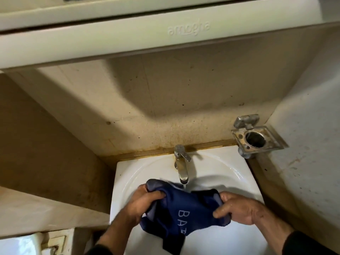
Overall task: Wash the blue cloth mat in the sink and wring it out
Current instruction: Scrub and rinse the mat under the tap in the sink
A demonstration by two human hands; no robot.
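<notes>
A pale cabinet [114, 37] with raised lettering on its lower edge hangs overhead against the stained beige wall [165, 100]. At the right, a metal holder [256, 138] with a round opening is fixed to the wall. A white fixture [16, 243] shows in the lower left corner, below a beige ledge [46, 212]

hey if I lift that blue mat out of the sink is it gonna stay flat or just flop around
Probably flop: the blue mat bunches and folds between the left hand and right hand, and a loose end hangs below. It likely feels heavy for its size and drips, since water from the faucet runs onto it.
</notes>
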